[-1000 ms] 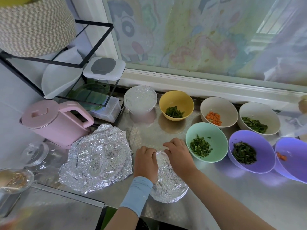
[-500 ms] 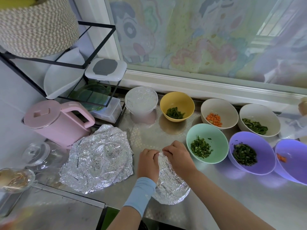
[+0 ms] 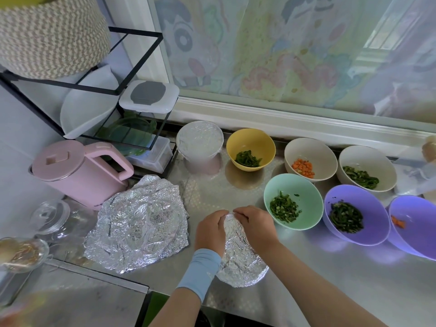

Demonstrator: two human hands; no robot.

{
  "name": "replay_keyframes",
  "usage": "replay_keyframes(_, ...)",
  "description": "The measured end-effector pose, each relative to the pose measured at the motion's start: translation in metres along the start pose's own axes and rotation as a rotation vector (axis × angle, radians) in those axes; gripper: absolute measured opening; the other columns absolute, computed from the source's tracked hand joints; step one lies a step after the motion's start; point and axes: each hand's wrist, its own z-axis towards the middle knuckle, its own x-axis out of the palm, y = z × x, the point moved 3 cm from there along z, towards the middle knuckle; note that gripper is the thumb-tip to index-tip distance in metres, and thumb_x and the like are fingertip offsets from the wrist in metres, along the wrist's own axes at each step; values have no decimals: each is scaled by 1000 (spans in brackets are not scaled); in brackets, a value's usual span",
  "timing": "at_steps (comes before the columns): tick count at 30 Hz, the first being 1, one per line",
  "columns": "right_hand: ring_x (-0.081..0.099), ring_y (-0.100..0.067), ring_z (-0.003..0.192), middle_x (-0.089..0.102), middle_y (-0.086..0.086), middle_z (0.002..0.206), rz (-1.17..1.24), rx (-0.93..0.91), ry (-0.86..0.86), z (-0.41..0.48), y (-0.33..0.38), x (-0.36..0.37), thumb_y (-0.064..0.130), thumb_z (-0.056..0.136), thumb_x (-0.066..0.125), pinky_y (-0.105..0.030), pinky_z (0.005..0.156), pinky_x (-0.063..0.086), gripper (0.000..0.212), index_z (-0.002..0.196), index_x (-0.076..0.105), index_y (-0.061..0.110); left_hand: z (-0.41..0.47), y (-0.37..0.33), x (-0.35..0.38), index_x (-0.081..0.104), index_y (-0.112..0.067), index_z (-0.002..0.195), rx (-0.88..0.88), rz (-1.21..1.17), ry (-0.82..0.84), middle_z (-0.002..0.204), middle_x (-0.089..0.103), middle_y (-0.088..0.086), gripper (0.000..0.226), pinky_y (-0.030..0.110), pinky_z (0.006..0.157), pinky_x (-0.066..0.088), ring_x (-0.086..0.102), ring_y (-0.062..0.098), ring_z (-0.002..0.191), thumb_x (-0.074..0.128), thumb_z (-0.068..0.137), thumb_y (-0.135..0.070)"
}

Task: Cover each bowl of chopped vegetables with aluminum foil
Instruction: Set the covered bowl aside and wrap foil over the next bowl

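A foil-wrapped bowl [image 3: 238, 260] sits near the front edge of the steel counter. My left hand [image 3: 210, 232] and my right hand [image 3: 256, 224] curl over its far rim, pinching the foil. A crumpled pile of foil sheets [image 3: 139, 224] lies to the left. One foil-covered bowl [image 3: 199, 140] stands at the back. Uncovered bowls with chopped vegetables stand to the right: yellow [image 3: 251, 147], beige with carrot [image 3: 310, 158], beige with greens [image 3: 367, 167], mint green [image 3: 293, 200], purple [image 3: 356, 213] and a second purple [image 3: 416, 226].
A pink kettle [image 3: 80, 171] stands at the left, below a black wire rack [image 3: 132, 90] holding a plate and a lidded container. A glass lid [image 3: 50, 215] and a glass dish [image 3: 21, 253] lie at the far left. A window sill [image 3: 283, 119] runs behind the bowls.
Both hands have drawn closer together over the far rim of the near bowl, folding the foil tighter. Nothing else has moved.
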Motion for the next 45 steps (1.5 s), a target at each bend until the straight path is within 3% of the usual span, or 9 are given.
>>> replay_keyframes(4,62,-12,96,70,3,106,-9,-14,76,5,2,-4,23,92,65,-24,88,48,24,115,70,17,0,1,-3,65,-18,123,6,66,3,121,67,-4,31,21,91,46,61,13,111,42,103,-17)
replay_keyframes(8,63,-13,84,71,2,93,-4,-40,-23,-1,1,-8,16,92,64,-30,79,51,11,98,73,15,5,-3,1,64,-17,124,110,71,71,121,66,-2,29,23,95,44,58,13,112,47,101,-19)
replay_keyframes(14,67,-16,81,74,0,91,-3,-37,-13,1,-1,-4,16,92,65,-27,76,52,12,97,76,14,6,0,8,69,-17,114,49,49,36,110,70,-3,26,27,88,50,63,13,99,45,102,-20)
replay_keyframes(17,64,-18,84,72,1,93,-112,-122,77,5,5,-2,18,93,63,-33,74,53,12,98,74,17,2,2,8,68,-16,114,39,80,5,111,69,-2,26,31,89,51,63,16,102,45,102,-19)
replay_keyframes(20,57,-25,84,62,-2,93,-267,-256,50,8,9,0,5,80,73,-36,64,52,17,92,71,16,1,-2,6,68,-14,111,199,235,-48,113,66,1,22,32,89,52,57,20,107,59,93,-7)
replay_keyframes(26,53,-22,71,57,1,80,-338,-290,5,6,9,1,-5,68,76,-33,55,45,29,84,66,17,10,-10,9,69,-17,97,334,317,-51,88,57,-1,14,29,69,47,50,17,83,66,88,-7)
replay_keyframes(33,58,-27,84,62,-3,90,-248,-314,20,11,11,5,9,83,71,-40,68,54,14,96,71,13,0,1,2,68,-15,94,237,320,-79,89,57,1,12,31,65,50,53,20,83,64,88,-5)
replay_keyframes(37,53,-25,77,56,-1,84,-262,-313,-32,10,7,3,6,85,67,-41,63,51,11,85,69,16,0,1,-1,67,-14,100,175,311,-54,97,57,2,14,32,73,49,52,21,92,59,92,-8)
replay_keyframes(45,55,-23,78,60,-1,83,-147,-224,-103,3,2,8,6,83,73,-26,68,46,8,86,72,13,5,8,-1,72,-10,103,178,202,-38,93,58,3,20,28,74,44,51,17,88,55,99,-19)
